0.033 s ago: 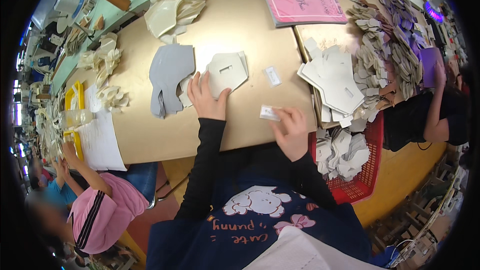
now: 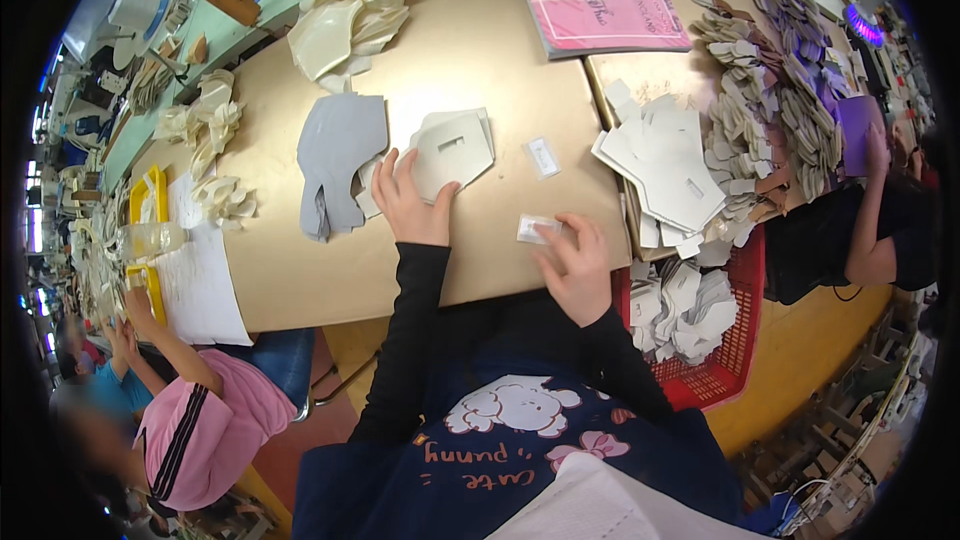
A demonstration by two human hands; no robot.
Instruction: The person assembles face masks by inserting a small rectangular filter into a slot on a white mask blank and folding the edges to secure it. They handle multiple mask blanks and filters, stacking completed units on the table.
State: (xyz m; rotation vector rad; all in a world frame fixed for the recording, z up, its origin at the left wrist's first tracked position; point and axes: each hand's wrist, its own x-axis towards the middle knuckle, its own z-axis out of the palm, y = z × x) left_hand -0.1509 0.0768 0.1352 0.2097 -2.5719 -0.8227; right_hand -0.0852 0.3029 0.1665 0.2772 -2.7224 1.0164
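My left hand [image 2: 412, 208] lies with spread fingers along the near edge of a small stack of off-white cut pieces [image 2: 452, 154], the top one with a rectangular slot. Its fingertips and thumb touch the stack. To its left is a pile of grey cut pieces [image 2: 342, 155]. My right hand [image 2: 580, 270] is open, thumb and fingers apart, with a fingertip over a small white label-like packet [image 2: 530, 227] on the table. A similar small packet [image 2: 542, 157] lies farther off, right of the stack.
Slotted white pieces [image 2: 665, 160] lie at the right, above a red basket [image 2: 740, 320] of scraps. A pink notebook [image 2: 605, 10] and cream pieces [image 2: 350, 15] lie at the far side. Co-workers sit left and right; yellow trays [image 2: 150, 195] stand at the left.
My right hand's fingers have shifted slightly and spread a little over the near packet. My left hand stays at the off-white stack.
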